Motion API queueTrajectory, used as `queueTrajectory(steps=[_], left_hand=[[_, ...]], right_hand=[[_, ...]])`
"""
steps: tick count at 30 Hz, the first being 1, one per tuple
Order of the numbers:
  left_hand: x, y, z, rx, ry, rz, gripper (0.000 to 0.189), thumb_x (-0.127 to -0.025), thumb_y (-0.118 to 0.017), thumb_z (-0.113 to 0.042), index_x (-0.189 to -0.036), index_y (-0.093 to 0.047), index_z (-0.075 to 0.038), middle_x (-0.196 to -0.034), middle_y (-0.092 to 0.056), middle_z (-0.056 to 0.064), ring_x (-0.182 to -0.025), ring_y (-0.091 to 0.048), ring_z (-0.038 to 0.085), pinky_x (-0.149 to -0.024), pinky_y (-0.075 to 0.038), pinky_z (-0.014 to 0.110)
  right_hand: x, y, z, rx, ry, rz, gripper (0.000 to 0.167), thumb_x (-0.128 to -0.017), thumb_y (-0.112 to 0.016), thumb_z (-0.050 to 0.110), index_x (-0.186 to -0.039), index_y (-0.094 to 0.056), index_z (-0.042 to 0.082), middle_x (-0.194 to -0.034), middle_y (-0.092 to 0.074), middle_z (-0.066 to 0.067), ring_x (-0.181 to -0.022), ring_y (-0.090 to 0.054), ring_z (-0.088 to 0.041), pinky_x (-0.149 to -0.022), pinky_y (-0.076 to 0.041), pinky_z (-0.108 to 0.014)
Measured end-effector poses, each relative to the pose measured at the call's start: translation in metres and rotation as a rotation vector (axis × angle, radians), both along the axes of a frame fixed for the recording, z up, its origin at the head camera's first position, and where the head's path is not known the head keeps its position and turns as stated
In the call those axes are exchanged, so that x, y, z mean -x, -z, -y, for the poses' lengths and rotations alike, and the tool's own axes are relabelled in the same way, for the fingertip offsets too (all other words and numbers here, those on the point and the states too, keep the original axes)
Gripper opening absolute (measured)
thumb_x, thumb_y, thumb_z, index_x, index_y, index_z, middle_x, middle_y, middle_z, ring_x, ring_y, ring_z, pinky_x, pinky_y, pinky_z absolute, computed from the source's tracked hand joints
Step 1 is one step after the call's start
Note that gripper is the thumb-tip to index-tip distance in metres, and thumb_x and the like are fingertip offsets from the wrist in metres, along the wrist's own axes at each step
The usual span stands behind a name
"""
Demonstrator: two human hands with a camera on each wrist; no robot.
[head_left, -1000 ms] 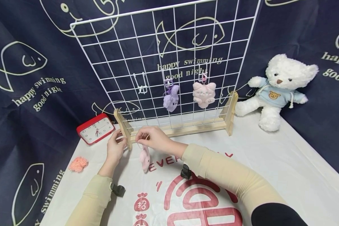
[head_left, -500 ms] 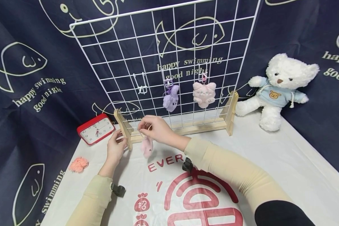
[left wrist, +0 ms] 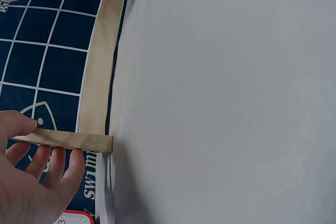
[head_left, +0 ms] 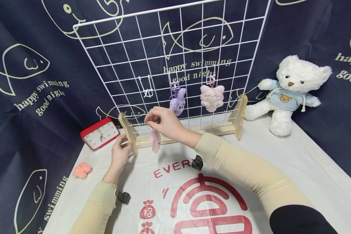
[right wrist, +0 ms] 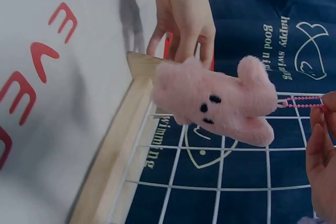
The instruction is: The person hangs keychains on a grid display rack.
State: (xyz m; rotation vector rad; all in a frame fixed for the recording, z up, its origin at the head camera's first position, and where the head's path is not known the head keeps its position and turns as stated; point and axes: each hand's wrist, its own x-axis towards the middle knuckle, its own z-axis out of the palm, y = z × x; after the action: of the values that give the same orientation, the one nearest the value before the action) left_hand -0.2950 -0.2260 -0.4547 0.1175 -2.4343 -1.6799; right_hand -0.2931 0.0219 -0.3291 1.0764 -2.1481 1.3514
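Note:
My right hand (head_left: 166,122) pinches the pink bead chain (right wrist: 304,98) of a plush bunny keychain (right wrist: 220,100). The pink bunny dangles below the fingers, in front of the lower left of a white wire grid rack (head_left: 121,41). With thumb on one side and fingers on the other, my left hand (left wrist: 37,177) holds the wooden end foot (left wrist: 79,141) of the rack. On the grid, a white hook (head_left: 147,91) with nothing on it sits above and left of my right hand. A purple plush keychain (head_left: 177,102) and a pink plush keychain (head_left: 212,97) hang from hooks farther right.
A red alarm clock (head_left: 100,133) stands just left of the rack, with a coral yarn bundle (head_left: 82,170) nearer the front. At the right sits a white teddy bear (head_left: 286,94) in a blue top. Dark fish-print cloth (head_left: 26,107) surrounds the white table.
My right hand has risen and moved slightly right, lifting the plush bunny from near the tabletop to in front of the wooden base. The left hand stays at the rack's foot.

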Motion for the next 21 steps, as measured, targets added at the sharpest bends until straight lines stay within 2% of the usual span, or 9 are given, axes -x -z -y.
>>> queueTrajectory(steps=[11, 21], left_hand=[[0.0, 0.002, 0.0, 0.014, -0.005, 0.0, 0.05, -0.099, -0.062, -0.003, -0.148, -0.05, -0.003, -0.136, -0.058, 0.023, -0.121, -0.058, 0.037, -0.073, -0.056, 0.014], [0.0, 0.004, -0.001, 0.04, -0.029, -0.041, 0.05, -0.096, -0.062, -0.002, -0.145, -0.052, -0.002, -0.131, -0.06, 0.024, -0.116, -0.061, 0.037, -0.074, -0.059, 0.02]], right_hand=[[0.002, -0.012, -0.007, 0.017, 0.019, -0.021, 0.009, -0.088, -0.072, -0.005, -0.091, -0.074, 0.004, -0.086, -0.067, -0.004, -0.076, -0.061, -0.013, -0.071, -0.054, -0.023], [0.003, -0.022, -0.011, 0.063, 0.062, -0.008, 0.008, -0.088, -0.073, -0.004, -0.092, -0.074, 0.004, -0.087, -0.067, -0.003, -0.078, -0.061, -0.013, -0.074, -0.055, -0.025]])
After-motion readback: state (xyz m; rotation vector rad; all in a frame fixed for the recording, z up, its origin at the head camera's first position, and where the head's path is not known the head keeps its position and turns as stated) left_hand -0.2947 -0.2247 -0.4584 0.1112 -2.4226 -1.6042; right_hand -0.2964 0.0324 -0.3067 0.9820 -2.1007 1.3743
